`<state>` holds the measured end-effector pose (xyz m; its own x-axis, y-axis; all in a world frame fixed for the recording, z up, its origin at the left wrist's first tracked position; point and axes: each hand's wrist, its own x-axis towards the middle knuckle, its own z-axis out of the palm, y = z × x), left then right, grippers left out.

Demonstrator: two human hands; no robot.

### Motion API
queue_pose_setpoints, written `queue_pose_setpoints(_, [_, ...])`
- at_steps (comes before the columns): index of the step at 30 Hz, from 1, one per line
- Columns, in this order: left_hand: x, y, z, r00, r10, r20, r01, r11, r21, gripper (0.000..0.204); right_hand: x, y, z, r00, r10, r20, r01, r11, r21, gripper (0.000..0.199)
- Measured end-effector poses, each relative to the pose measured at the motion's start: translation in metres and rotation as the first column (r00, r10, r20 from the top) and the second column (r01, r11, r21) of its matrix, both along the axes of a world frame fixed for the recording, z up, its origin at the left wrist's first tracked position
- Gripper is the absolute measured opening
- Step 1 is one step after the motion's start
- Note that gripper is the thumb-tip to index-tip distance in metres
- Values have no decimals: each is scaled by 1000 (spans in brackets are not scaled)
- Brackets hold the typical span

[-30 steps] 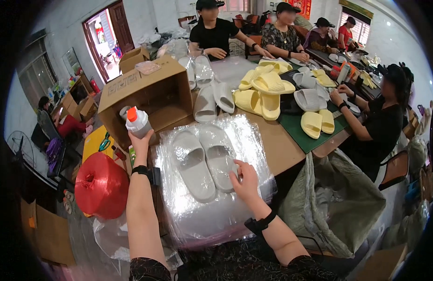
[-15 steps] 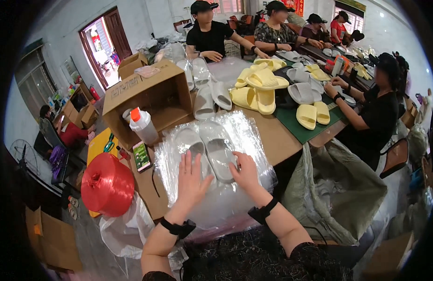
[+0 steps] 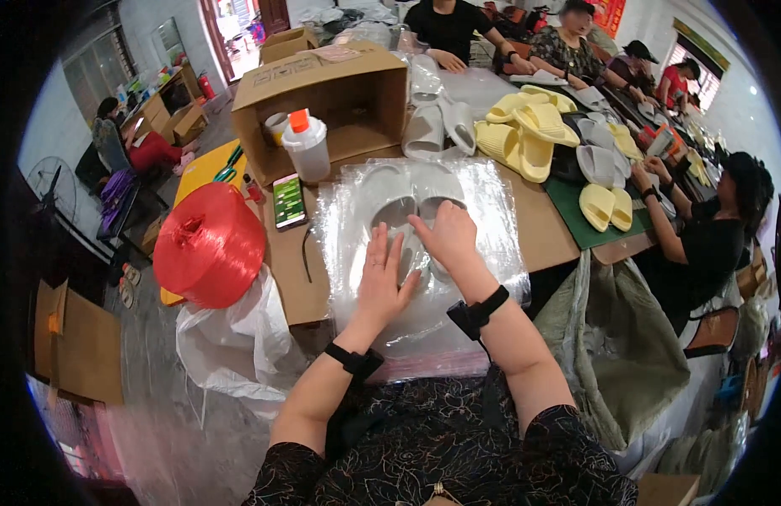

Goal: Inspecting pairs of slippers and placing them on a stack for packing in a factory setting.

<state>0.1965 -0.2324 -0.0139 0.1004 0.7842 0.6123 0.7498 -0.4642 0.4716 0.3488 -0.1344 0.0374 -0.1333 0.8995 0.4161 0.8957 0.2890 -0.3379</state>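
Note:
A pair of light grey slippers (image 3: 383,187) lies on a stack of clear plastic bags (image 3: 491,221), toes away from me. Shiny film shows over their nearer part, so they look at least partly inside the top bag. My left hand (image 3: 380,285) rests flat with fingers stretched out and thumb apart, over the near end of the left slipper. Across the right slipper lies my right hand (image 3: 448,240), its thumb held out to the left and its fingers loosely bent. Both hands press on the film and grip nothing visible.
Beyond the bags are more grey slippers (image 3: 424,132), yellow slippers (image 3: 534,156) and an open cardboard box (image 3: 264,93). A white bottle (image 3: 308,156), a phone (image 3: 289,202) and a red twine roll (image 3: 209,244) stand left. A green sack (image 3: 610,337) hangs right. Co-workers sit around the table.
My view has tilted down and turned left. My right hand has moved in over the right slipper and closer to my left hand. Both hands now lie over the slippers' near part.

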Motion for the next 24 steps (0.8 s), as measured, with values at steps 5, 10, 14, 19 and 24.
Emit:
queue_pose_setpoints(5, [-6, 0, -5, 998, -6, 69, 3, 999, 51, 65, -24, 7, -22, 988, -62, 141, 63, 998, -1, 54])
queue_pose_setpoints(10, [-8, 1, -13, 996, 45, 75, -53, 993, 110, 66, -28, 22, -26, 990, -14, 141, 25, 997, -78, 35])
queue_pose_setpoints(14, [-7, 4, -15, 969, 216, 122, -230, 965, 122, 67, -26, 39, -22, 999, -30, 20, 32, 995, -99, 35])
queue_pose_setpoints(19, [-7, 8, -21, 943, 248, 221, -241, 969, -58, 71, -8, 53, -26, 985, -70, -157, 53, 993, -108, 29])
queue_pose_setpoints(24, [-3, 15, -24, 948, 300, 105, -295, 954, -62, 59, 35, 37, -28, 954, -101, -282, 120, 991, 53, 28])
